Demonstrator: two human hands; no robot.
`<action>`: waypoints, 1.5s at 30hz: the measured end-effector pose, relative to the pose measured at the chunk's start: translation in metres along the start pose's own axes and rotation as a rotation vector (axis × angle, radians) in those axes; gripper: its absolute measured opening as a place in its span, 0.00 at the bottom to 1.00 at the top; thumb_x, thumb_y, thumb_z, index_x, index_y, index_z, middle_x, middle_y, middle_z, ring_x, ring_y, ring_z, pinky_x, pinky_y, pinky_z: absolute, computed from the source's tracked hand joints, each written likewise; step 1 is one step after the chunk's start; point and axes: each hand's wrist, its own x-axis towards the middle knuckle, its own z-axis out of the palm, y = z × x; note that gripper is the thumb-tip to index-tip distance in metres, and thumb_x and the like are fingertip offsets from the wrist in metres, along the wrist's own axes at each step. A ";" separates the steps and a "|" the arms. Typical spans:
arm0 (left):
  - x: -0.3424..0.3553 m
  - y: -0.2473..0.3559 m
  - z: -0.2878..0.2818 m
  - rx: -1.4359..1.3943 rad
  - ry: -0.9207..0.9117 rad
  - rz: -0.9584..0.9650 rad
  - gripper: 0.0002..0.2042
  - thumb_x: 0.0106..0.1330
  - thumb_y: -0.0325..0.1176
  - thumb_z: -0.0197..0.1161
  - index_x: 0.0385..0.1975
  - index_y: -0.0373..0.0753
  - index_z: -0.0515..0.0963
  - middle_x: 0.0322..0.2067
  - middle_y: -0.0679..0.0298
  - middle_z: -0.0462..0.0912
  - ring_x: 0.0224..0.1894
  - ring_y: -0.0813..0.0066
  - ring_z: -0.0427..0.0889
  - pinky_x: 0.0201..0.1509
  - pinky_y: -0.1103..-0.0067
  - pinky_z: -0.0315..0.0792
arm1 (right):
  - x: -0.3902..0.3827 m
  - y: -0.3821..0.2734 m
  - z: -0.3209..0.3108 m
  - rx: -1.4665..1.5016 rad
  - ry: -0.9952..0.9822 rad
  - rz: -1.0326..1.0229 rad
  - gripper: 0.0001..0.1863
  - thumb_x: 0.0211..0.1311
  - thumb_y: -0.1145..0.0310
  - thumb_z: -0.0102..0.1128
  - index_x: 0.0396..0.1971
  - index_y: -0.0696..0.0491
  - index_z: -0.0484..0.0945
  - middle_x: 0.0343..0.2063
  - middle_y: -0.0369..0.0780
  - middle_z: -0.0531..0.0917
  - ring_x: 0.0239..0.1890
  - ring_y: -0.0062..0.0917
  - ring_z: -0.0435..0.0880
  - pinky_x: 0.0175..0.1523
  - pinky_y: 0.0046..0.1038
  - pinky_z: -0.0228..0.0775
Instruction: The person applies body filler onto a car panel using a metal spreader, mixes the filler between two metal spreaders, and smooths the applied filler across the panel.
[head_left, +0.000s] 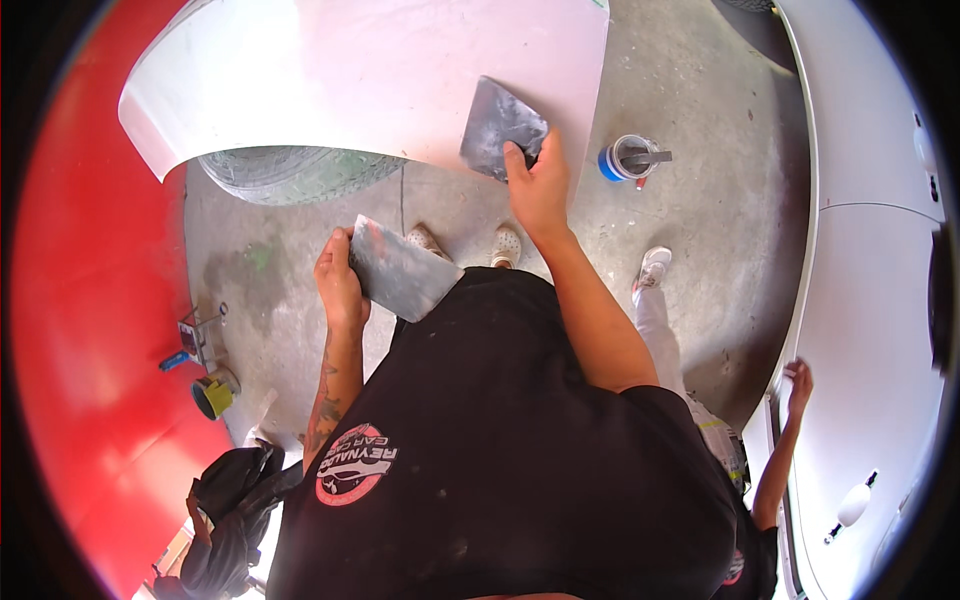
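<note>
My left hand (340, 280) grips the edge of a grey rectangular plate (408, 272) with pale and reddish smears, held in front of my body. My right hand (541, 190) is farther forward, its thumb on top of a dark grey, roughly square spreader plate (492, 125) with whitish smears. That plate overlaps the near right part of a white and pinkish car fender (340, 80); whether it touches the surface I cannot tell. Below the fender's curved wheel arch, a dusty tire (300, 175) shows.
On the concrete floor (705, 130) right of the fender stands a small bucket (606, 165) with a flat tool in it. A red vehicle panel (100, 300) curves along the left, near a dark bucket (212, 396). At right, a co-worker's hand (798, 385) is by a white vehicle (870, 290).
</note>
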 end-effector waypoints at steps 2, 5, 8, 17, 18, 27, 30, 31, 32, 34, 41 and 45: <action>-0.001 0.000 0.001 0.011 -0.015 0.004 0.18 0.74 0.43 0.48 0.42 0.31 0.76 0.35 0.64 0.80 0.35 0.77 0.78 0.43 0.80 0.72 | 0.000 0.000 -0.004 -0.063 -0.083 0.007 0.11 0.59 0.72 0.60 0.32 0.59 0.66 0.24 0.45 0.74 0.25 0.33 0.73 0.34 0.33 0.67; 0.000 0.001 0.003 -0.011 0.037 0.016 0.18 0.74 0.42 0.50 0.39 0.31 0.77 0.32 0.63 0.81 0.33 0.78 0.78 0.40 0.80 0.73 | 0.001 -0.008 -0.005 0.044 0.038 -0.022 0.10 0.59 0.72 0.60 0.34 0.59 0.68 0.23 0.46 0.75 0.25 0.34 0.73 0.34 0.32 0.68; -0.002 0.003 0.004 -0.011 0.008 0.014 0.18 0.74 0.42 0.49 0.39 0.30 0.77 0.32 0.63 0.81 0.33 0.78 0.78 0.40 0.80 0.72 | 0.002 -0.008 -0.009 -0.105 -0.109 0.018 0.10 0.59 0.73 0.60 0.34 0.59 0.68 0.23 0.46 0.76 0.24 0.32 0.74 0.33 0.31 0.68; 0.000 -0.001 0.001 -0.019 -0.002 0.035 0.18 0.74 0.41 0.49 0.39 0.31 0.78 0.32 0.63 0.81 0.33 0.78 0.78 0.40 0.81 0.72 | 0.005 -0.010 -0.011 -0.085 -0.094 0.037 0.11 0.59 0.73 0.60 0.30 0.59 0.66 0.22 0.47 0.75 0.22 0.32 0.72 0.30 0.32 0.66; 0.000 0.000 0.001 -0.013 -0.017 0.037 0.18 0.74 0.41 0.49 0.39 0.31 0.78 0.32 0.63 0.81 0.33 0.78 0.78 0.40 0.81 0.72 | 0.005 -0.009 -0.011 -0.055 -0.064 0.014 0.10 0.59 0.73 0.60 0.31 0.59 0.66 0.23 0.48 0.75 0.22 0.33 0.72 0.31 0.32 0.66; 0.000 0.000 0.003 -0.032 -0.006 0.025 0.18 0.74 0.41 0.49 0.39 0.31 0.77 0.32 0.63 0.81 0.32 0.79 0.78 0.40 0.81 0.72 | 0.039 -0.030 -0.034 -0.182 -0.042 -0.224 0.14 0.60 0.73 0.55 0.46 0.57 0.73 0.36 0.50 0.81 0.34 0.46 0.81 0.39 0.38 0.73; 0.000 -0.002 0.002 -0.040 0.018 0.017 0.17 0.74 0.41 0.50 0.39 0.31 0.77 0.32 0.63 0.81 0.33 0.79 0.78 0.40 0.81 0.73 | 0.053 -0.042 -0.045 -0.333 -0.121 -0.290 0.14 0.58 0.72 0.55 0.46 0.54 0.75 0.36 0.47 0.82 0.34 0.44 0.81 0.39 0.38 0.73; -0.001 -0.002 0.002 -0.043 0.025 0.016 0.17 0.74 0.41 0.50 0.39 0.31 0.77 0.32 0.63 0.81 0.33 0.79 0.78 0.40 0.81 0.73 | 0.056 -0.047 -0.048 -0.366 -0.173 -0.286 0.15 0.60 0.72 0.55 0.47 0.55 0.74 0.36 0.48 0.82 0.34 0.44 0.81 0.40 0.37 0.72; -0.001 -0.001 0.003 -0.045 0.027 0.016 0.17 0.74 0.41 0.50 0.39 0.31 0.77 0.32 0.63 0.81 0.33 0.79 0.78 0.40 0.81 0.73 | 0.057 -0.048 -0.051 -0.399 -0.225 -0.282 0.16 0.61 0.71 0.56 0.49 0.56 0.74 0.35 0.49 0.81 0.35 0.44 0.80 0.40 0.35 0.71; -0.003 0.001 0.005 -0.036 0.034 0.016 0.17 0.74 0.41 0.50 0.39 0.31 0.77 0.32 0.63 0.81 0.33 0.79 0.78 0.40 0.81 0.73 | 0.061 -0.047 -0.054 -0.389 -0.219 -0.294 0.16 0.60 0.72 0.55 0.49 0.55 0.74 0.35 0.48 0.82 0.35 0.44 0.80 0.40 0.35 0.71; 0.004 -0.009 -0.004 -0.053 0.041 0.008 0.16 0.73 0.41 0.51 0.39 0.32 0.77 0.32 0.64 0.81 0.34 0.79 0.78 0.41 0.81 0.73 | 0.065 -0.048 -0.057 -0.405 -0.253 -0.288 0.16 0.60 0.72 0.55 0.49 0.54 0.74 0.35 0.49 0.81 0.35 0.46 0.81 0.40 0.36 0.72; 0.000 -0.002 0.002 -0.050 0.025 0.004 0.16 0.73 0.41 0.52 0.39 0.31 0.77 0.32 0.64 0.80 0.34 0.79 0.77 0.41 0.81 0.72 | 0.068 -0.048 -0.058 -0.431 -0.298 -0.323 0.16 0.60 0.72 0.55 0.49 0.54 0.74 0.33 0.49 0.81 0.32 0.44 0.81 0.38 0.35 0.72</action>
